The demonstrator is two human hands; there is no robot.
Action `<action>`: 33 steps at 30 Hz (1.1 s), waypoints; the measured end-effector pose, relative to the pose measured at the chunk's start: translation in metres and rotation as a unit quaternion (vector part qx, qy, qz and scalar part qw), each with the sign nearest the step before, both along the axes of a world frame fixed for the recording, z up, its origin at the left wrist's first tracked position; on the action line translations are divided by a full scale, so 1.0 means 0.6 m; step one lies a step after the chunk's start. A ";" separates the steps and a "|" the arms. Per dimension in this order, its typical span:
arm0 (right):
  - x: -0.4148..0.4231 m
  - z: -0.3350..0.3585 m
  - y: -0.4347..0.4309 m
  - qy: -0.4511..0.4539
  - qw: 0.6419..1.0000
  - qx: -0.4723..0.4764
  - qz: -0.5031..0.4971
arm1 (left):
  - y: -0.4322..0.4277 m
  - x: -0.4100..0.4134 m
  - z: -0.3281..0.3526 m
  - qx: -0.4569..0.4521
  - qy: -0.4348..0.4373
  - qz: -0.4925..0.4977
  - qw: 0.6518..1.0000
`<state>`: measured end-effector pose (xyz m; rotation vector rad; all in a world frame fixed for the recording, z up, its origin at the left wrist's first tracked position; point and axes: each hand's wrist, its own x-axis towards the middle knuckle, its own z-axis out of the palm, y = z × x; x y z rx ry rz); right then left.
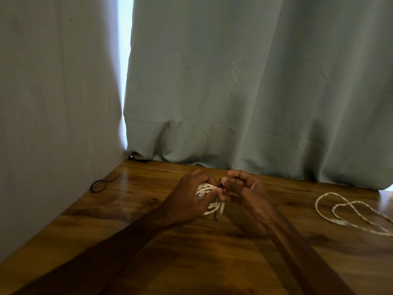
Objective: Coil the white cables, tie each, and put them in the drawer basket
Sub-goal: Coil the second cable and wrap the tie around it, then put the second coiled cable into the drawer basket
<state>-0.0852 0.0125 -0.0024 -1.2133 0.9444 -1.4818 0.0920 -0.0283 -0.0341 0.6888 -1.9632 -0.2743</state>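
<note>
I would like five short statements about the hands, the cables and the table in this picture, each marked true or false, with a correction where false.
1. The left hand holds a coiled white cable. True.
2. The second white cable, on the right, is already coiled and tied. False: it lies loose on the wooden table.
3. A loose dark tie lies near the left wall. True.
4. The right hand rests flat on the table. False: its fingers pinch a small dark band at the coil.
5. A curtain hangs behind the table. True.
</note>
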 end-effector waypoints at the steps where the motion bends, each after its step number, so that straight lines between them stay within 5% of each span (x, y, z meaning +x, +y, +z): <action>1: -0.001 0.001 -0.001 0.003 1.000 -0.005 -0.005 | -0.001 0.001 0.002 0.018 0.020 -0.002 1.000; 5: -0.007 0.002 -0.003 0.128 0.991 -0.013 -0.042 | -0.007 0.004 0.008 0.138 0.145 -0.031 0.979; 9: -0.001 -0.008 0.000 0.214 0.976 -0.020 0.032 | -0.008 0.000 0.005 0.205 0.198 -0.062 0.957; 15: -0.007 -0.014 -0.005 0.167 0.985 0.004 0.045 | -0.016 -0.009 -0.002 0.286 0.225 -0.092 0.927; 23: -0.031 -0.029 0.006 0.120 0.989 0.084 0.007 | -0.012 -0.017 -0.012 0.283 0.167 0.003 0.945; 33: -0.171 -0.019 0.146 0.153 0.979 0.103 -0.083 | 0.019 -0.058 -0.005 0.307 -0.015 -0.027 0.951</action>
